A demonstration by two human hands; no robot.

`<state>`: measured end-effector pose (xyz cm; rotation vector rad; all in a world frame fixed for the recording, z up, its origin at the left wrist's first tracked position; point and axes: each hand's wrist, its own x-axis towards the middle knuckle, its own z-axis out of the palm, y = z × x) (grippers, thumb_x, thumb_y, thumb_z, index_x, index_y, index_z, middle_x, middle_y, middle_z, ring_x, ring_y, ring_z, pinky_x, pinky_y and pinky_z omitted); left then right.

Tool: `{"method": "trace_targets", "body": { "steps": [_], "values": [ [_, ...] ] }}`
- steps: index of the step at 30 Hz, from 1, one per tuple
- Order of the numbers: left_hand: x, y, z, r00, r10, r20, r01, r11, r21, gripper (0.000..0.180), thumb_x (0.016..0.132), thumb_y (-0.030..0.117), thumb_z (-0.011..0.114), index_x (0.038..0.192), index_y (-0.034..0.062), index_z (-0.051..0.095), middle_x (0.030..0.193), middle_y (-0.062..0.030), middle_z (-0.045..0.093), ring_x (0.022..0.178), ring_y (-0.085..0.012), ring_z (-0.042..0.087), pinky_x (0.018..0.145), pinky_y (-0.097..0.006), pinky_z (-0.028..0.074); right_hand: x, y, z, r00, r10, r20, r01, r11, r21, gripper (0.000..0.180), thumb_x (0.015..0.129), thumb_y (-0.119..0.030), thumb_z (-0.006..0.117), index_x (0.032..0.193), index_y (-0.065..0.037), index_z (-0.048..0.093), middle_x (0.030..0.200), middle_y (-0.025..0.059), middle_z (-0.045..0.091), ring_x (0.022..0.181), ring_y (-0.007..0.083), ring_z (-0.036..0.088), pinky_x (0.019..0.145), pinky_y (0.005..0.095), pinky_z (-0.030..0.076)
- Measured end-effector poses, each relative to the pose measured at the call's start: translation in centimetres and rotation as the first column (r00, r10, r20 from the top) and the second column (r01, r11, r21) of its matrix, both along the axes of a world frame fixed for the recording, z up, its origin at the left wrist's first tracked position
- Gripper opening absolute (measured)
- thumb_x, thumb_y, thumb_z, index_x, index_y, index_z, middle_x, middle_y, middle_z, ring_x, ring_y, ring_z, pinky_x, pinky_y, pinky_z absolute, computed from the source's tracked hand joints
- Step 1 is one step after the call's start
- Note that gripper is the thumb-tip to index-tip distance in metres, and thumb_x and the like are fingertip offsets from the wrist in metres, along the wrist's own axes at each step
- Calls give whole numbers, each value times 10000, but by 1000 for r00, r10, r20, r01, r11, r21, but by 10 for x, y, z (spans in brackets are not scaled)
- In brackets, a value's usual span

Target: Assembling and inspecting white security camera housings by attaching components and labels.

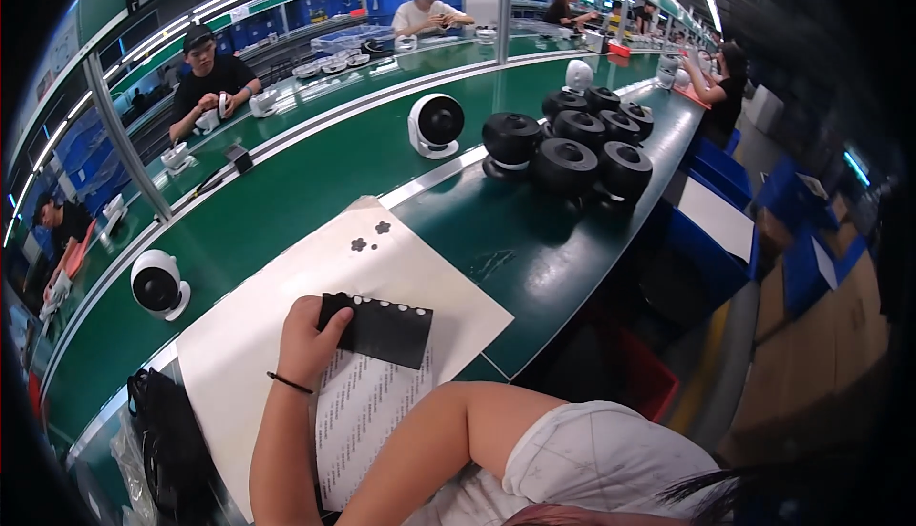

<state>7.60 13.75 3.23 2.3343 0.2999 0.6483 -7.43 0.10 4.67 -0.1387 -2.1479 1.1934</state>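
Observation:
My left hand [310,340] is closed on a black sheet [389,333], the thumb pressed on its left end. Along the sheet's upper edge runs a row of white scalloped cut-outs. Below it hangs white backing paper [367,411] with printed lines, partly behind my right arm. Bent at the elbow, that arm reaches down past the lower edge, so my right hand is out of sight. Under the sheet lies a cream board [258,335]. Two black flower-shaped pieces [359,244] and a tiny black bit [374,247] rest on its far part.
White round-headed units with black fronts stand on the green conveyor, one at left [157,284], another farther off [439,125]. Several black round units [566,165] crowd the bench's right. A black bag [167,445] lies lower left; blue bins [701,230] stand right. Co-workers [215,82] sit across.

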Motion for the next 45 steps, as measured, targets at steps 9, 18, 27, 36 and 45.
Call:
{"method": "trace_targets", "body": {
  "steps": [9, 18, 27, 36, 45],
  "values": [
    [3, -1, 5, 999, -13, -37, 13, 1000, 17, 227, 751, 207, 616, 752, -17, 584, 745, -150, 565, 791, -307, 498, 724, -374, 402, 10, 11, 40, 958, 236, 161, -191, 948, -254, 598, 870, -451, 460, 1259, -13, 344, 1004, 212, 584, 963, 320, 547, 808, 389, 418],
    [-7, 3, 3, 1000, 13, -15, -13, 1000, 16, 208, 743, 184, 628, 816, -10, 601, 802, -138, 587, 837, -298, 520, 756, -363, 413, 25, 14, 35, 967, 177, 180, -122, 952, -282, 580, 869, -451, 462, 1236, -13, 365, 995, 207, 586, 950, 314, 549, 801, 387, 419],
    [-3, 0, 6, 999, 16, -30, -16, 1000, -1, 196, 747, 165, 627, 829, -12, 607, 819, -135, 599, 847, -292, 528, 769, -353, 416, 36, 18, 25, 977, 115, 179, -56, 950, -306, 561, 868, -451, 464, 1210, -13, 388, 984, 201, 587, 935, 308, 552, 794, 386, 421],
    [-2, -4, 10, 1000, 20, -11, -20, 999, -26, 188, 751, 153, 624, 832, -15, 606, 829, -135, 601, 851, -288, 527, 768, -351, 415, 35, 27, 16, 981, 86, 176, -25, 945, -325, 543, 867, -451, 466, 1184, -13, 412, 974, 196, 589, 920, 302, 555, 787, 384, 422],
    [-5, 0, 7, 1000, 6, 3, -6, 1000, -11, 180, 748, 142, 631, 833, -15, 609, 832, -131, 599, 856, -282, 528, 767, -345, 419, 27, 37, 10, 979, 71, 191, -2, 941, -337, 527, 866, -451, 469, 1159, -13, 435, 963, 190, 590, 906, 296, 557, 780, 383, 424]
  ]
}}
